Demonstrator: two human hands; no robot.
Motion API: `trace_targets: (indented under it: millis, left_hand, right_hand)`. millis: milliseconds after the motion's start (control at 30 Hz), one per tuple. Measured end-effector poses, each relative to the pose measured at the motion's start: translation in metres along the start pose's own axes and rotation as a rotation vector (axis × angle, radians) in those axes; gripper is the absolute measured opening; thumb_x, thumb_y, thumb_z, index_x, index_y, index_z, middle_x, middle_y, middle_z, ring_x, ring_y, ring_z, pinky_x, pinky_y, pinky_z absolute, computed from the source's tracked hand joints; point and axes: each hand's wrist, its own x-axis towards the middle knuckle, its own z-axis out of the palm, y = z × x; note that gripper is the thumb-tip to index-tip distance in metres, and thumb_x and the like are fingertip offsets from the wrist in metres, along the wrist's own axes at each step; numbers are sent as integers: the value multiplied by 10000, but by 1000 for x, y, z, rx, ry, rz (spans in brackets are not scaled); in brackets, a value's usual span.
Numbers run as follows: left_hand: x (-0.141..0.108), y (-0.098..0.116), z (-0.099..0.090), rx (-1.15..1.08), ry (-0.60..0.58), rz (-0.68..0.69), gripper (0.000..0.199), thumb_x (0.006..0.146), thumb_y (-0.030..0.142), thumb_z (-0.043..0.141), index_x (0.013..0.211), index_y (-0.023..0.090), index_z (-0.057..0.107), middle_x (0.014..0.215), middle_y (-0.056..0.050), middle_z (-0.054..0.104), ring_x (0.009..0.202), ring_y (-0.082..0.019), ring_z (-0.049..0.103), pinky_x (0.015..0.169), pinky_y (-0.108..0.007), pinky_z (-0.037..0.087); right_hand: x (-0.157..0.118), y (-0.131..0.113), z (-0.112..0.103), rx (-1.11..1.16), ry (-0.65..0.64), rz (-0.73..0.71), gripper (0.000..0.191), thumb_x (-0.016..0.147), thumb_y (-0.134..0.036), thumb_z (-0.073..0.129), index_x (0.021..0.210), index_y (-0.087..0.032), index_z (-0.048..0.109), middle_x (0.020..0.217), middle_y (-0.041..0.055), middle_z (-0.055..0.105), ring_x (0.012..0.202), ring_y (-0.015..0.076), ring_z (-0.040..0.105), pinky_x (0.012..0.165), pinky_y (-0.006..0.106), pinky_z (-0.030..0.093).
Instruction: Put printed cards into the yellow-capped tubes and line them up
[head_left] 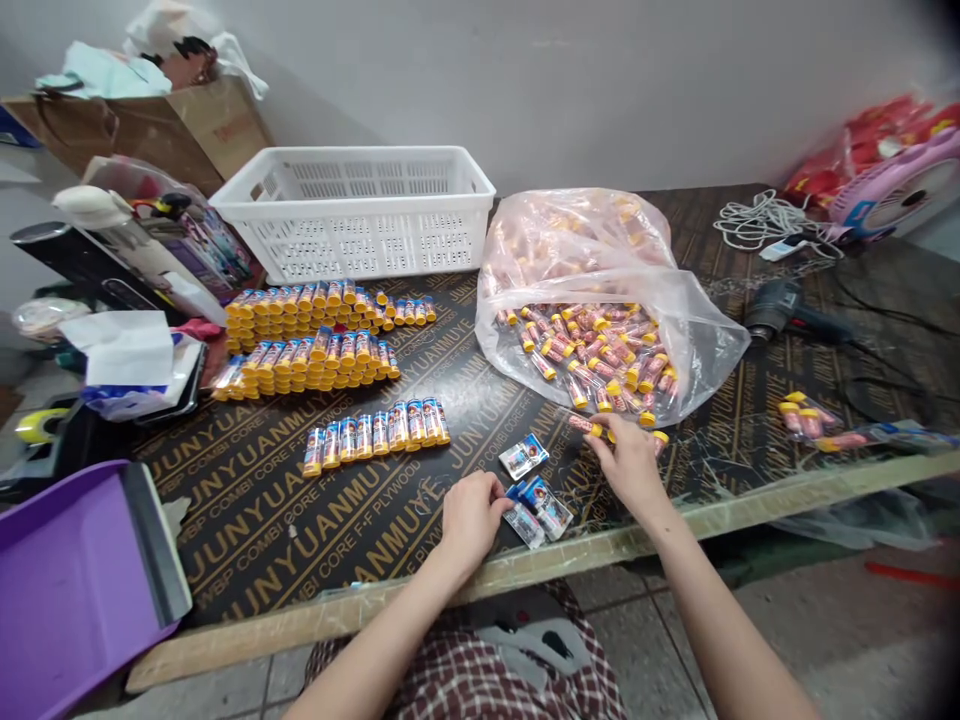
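My left hand [472,518] is closed, thumb and fingertips at the edge of a clear printed plastic sleeve [524,524] near the table's front edge. More flat sleeves [549,508] lie beside it, with another small pile of sleeves [524,456] just behind. My right hand [632,468] pinches a small clear tube [583,424] with pink contents and a yellow cap, in front of the open plastic bag [577,240]. Many loose tubes [592,350] fill that bag. To the left, a row of tubes [381,431] wears blue printed sleeves.
Stacked sleeved tubes [315,350] stand before a white basket [375,235]. A heat gun [784,312], white cable [754,222] and pink fan [896,190] sit right. Several tubes [806,418] lie near the right front edge. A purple dustpan [75,590] is at left.
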Motion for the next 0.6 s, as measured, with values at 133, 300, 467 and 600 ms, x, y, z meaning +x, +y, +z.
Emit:
trace_targets:
  millis: [133, 300, 467, 600]
  left_hand:
    - [-3, 0, -1, 19, -4, 27, 98, 788, 222, 634, 693, 196, 633, 767, -20, 675, 740, -170, 594, 637, -256, 322]
    - [-7, -1, 0, 12, 14, 41, 63, 795, 206, 624, 733, 205, 639, 751, -19, 683, 729, -172, 604, 649, -257, 330]
    - [-7, -7, 0, -44, 54, 74, 81, 766, 216, 658, 697, 196, 620, 736, -12, 656, 720, -161, 584, 642, -247, 341]
    - [-9, -10, -1, -64, 91, 55, 109, 757, 276, 673, 724, 189, 616, 763, -14, 645, 732, -160, 570, 650, -249, 357]
  right_hand:
    - [-22, -22, -6, 427, -22, 133, 252, 849, -378, 560, 1030, -203, 575, 979, 77, 672, 844, 212, 641, 770, 351, 500]
    - [-37, -53, -3, 850, -40, 339, 346, 711, -393, 729, 971, -193, 622, 901, 65, 696, 818, 209, 659, 760, 346, 534]
    - [-42, -68, 1, 1004, -33, 402, 352, 666, -341, 778, 958, -199, 640, 909, 53, 703, 841, 205, 665, 794, 344, 542]
    - [-45, -72, 3, 1065, -32, 411, 339, 666, -318, 785, 954, -207, 646, 906, 45, 709, 855, 205, 669, 810, 342, 544]
